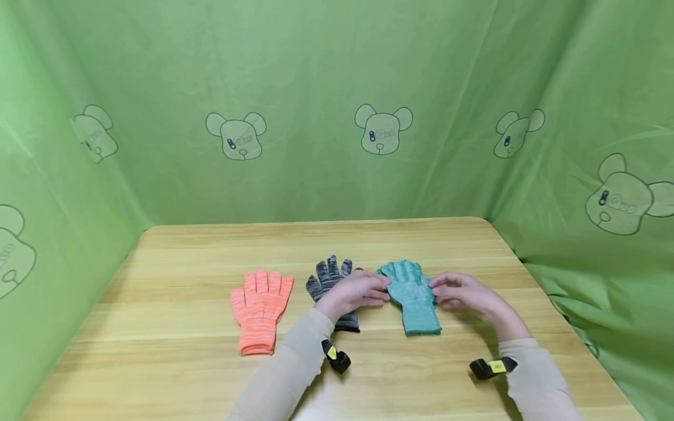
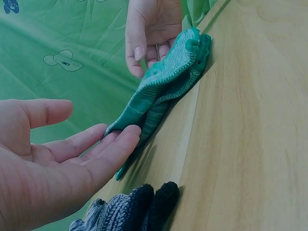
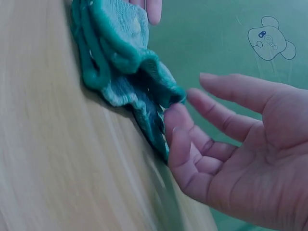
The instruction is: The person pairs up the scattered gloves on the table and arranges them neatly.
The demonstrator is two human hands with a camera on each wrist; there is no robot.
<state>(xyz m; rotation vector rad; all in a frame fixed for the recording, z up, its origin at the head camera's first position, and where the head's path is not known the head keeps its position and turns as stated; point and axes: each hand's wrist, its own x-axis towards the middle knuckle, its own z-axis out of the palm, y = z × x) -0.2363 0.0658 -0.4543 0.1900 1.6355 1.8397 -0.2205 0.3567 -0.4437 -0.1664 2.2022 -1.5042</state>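
Note:
A pair of green knit gloves [image 1: 416,298] lies stacked on the table, finger ends toward the far side. My left hand [image 1: 359,290] reaches over a dark grey glove [image 1: 329,275] to the left edge of the green pair. In the left wrist view, the straight fingertips [image 2: 131,134] touch the green gloves [image 2: 144,103], with the thumb apart. From the other side, my right hand [image 1: 463,292] meets their right edge. In the right wrist view, its loosely bent fingertips [image 3: 177,118] lie against the folds of the green gloves [image 3: 120,57], thumb raised clear.
An orange glove [image 1: 261,310] lies flat left of the grey one. All the gloves are on a wood-grain table [image 1: 174,280] with rounded far corners. Green cloth [image 1: 316,70] with bear-head drawings hangs behind and at both sides.

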